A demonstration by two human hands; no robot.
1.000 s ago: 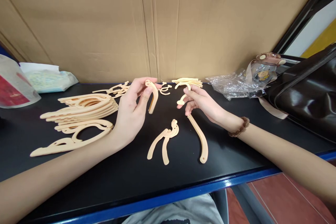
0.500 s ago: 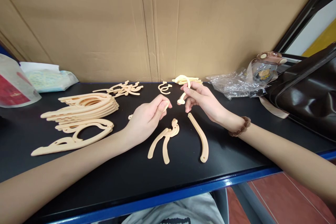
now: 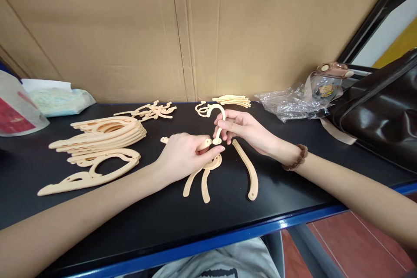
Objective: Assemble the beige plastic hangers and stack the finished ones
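My left hand [image 3: 185, 154] rests low over the black table [image 3: 130, 217], fingers closed round a beige curved arm piece [image 3: 203, 144] whose far end shows left of the hand. My right hand [image 3: 243, 128] pinches a beige hook piece [image 3: 219, 115] and holds its lower end against the tip of the arm piece. Just below my left hand lie two joined arm pieces [image 3: 202, 178]. Another single arm piece [image 3: 247, 169] lies under my right wrist.
A stack of beige hanger bodies [image 3: 104, 134] sits at the left, with one loose hanger [image 3: 94, 171] in front. Small piles of hooks [image 3: 153, 110] and flat pieces [image 3: 233, 100] lie by the cardboard wall. A crumpled plastic bag [image 3: 293, 102] and a dark leather bag [image 3: 381, 104] stand at the right.
My left hand has come down from mid-air to just above the table with its piece. My right hand moved left and down, bringing the hook to meet that piece.
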